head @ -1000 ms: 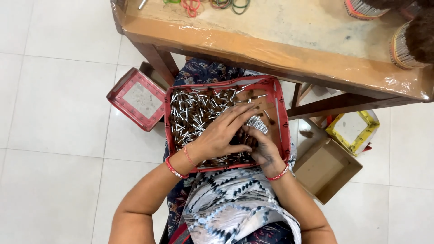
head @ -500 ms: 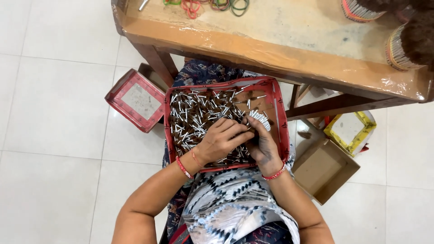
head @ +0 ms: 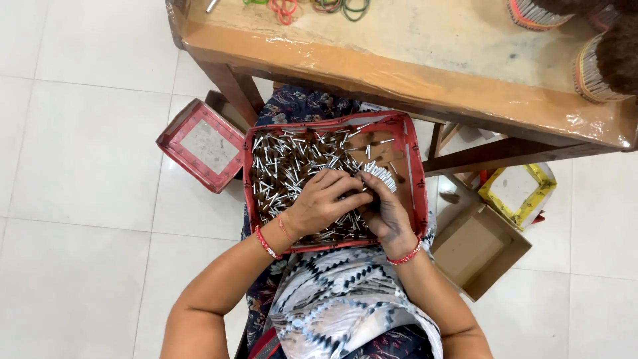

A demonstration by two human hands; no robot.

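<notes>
your left hand [head: 319, 206] lies over the loose small sticks [head: 286, 163] in the red tray [head: 415, 193] on your lap, fingers curled down among them. your right hand [head: 387, 214] has its grip closed around a small bundle of sticks [head: 379, 174], white tips fanned upward. the wooden worktop [head: 412, 73] stands just beyond the tray.

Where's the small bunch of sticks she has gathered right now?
In the head view, the bunch of sticks sits in the right hand, over the red-rimmed tray, right of centre, with the left hand touching it.
</notes>
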